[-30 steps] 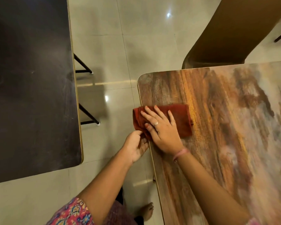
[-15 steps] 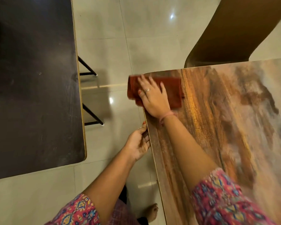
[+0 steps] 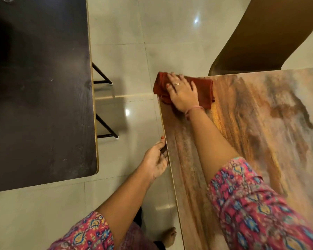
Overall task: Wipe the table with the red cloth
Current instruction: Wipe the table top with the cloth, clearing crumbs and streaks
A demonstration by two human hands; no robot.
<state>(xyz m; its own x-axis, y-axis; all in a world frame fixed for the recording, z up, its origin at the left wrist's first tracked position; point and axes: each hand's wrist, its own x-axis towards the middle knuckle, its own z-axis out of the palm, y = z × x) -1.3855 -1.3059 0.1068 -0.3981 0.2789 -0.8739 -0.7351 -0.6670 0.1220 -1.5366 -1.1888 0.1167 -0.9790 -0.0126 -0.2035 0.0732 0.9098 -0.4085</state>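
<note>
The folded red cloth (image 3: 205, 90) lies on the far left corner of the wood-patterned table (image 3: 251, 141), its left end hanging over the corner. My right hand (image 3: 183, 95) presses flat on the cloth with fingers spread, a ring on one finger. My left hand (image 3: 156, 158) rests against the table's left edge, fingers relaxed and holding nothing.
A dark table (image 3: 38, 91) with black metal legs (image 3: 105, 127) stands to the left across a strip of glossy tiled floor (image 3: 126, 177). A brown chair back (image 3: 271, 35) stands behind the far edge. My bare foot (image 3: 169, 236) is beside the table.
My right hand has slid the cloth away from me along the left edge to the far corner. The left hand stayed at the table edge.
</note>
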